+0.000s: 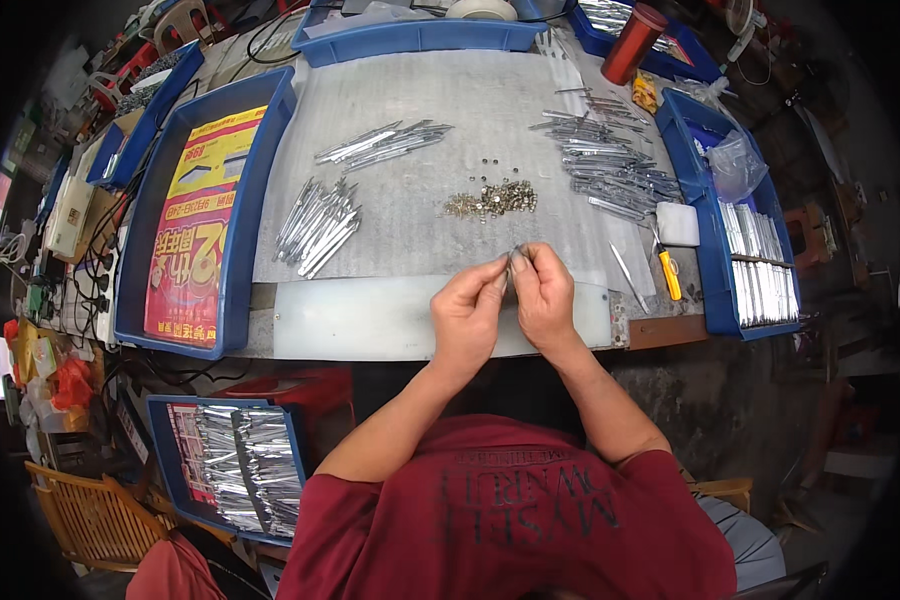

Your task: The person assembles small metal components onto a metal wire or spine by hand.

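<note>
My left hand (467, 308) and my right hand (545, 298) meet above the near edge of the work table, fingertips pinched together. Whatever they hold is too small and too covered by the fingers to make out. Just beyond them lies a heap of small brass-coloured metal pieces (498, 200), with a few darker ring-like ones (486, 162) scattered behind it. Thin silver metal strips lie in two piles on the left, a nearer pile (317, 228) and a farther pile (385, 145). A larger pile of similar strips (615, 165) spreads on the right.
A yellow-handled tool (668, 275), a slim pointed silver piece (627, 275) and a white block (677, 224) lie right of my hands. Blue trays stand left (232, 300), right (712, 280) and at the back (420, 38). A red cylinder (634, 48) stands back right. Lower left sits a strip-filled tray (162, 440).
</note>
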Tool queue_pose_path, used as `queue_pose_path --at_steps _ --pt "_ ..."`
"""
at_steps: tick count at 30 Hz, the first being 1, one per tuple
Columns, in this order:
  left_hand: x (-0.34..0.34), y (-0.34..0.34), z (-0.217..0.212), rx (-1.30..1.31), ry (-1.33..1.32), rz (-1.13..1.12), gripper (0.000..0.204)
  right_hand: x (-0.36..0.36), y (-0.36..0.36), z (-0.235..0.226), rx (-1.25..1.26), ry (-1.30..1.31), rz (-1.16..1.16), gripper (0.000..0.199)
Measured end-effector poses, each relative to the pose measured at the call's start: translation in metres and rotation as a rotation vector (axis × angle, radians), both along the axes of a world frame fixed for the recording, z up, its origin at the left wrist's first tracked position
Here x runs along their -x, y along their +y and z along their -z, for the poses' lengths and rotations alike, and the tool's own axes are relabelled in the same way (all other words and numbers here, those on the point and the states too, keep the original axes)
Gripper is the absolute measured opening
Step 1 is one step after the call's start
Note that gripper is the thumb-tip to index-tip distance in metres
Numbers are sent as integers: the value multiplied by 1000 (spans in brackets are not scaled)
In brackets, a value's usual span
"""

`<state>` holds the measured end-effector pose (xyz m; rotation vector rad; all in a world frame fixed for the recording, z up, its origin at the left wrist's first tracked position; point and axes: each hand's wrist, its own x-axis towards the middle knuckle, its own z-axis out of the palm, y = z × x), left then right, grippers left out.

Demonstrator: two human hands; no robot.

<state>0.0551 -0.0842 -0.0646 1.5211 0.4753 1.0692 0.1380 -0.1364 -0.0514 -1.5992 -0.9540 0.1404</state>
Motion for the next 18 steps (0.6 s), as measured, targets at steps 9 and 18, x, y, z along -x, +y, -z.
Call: queue_pose_path --at_steps 9,18 --pt "1 -2 -4 72 -44 46 18 -2 -3 1 6 -102 19 9" --pt "4 -4 -5 126 -48 99 18 -3 -7 2 -47 -112 -31 8"
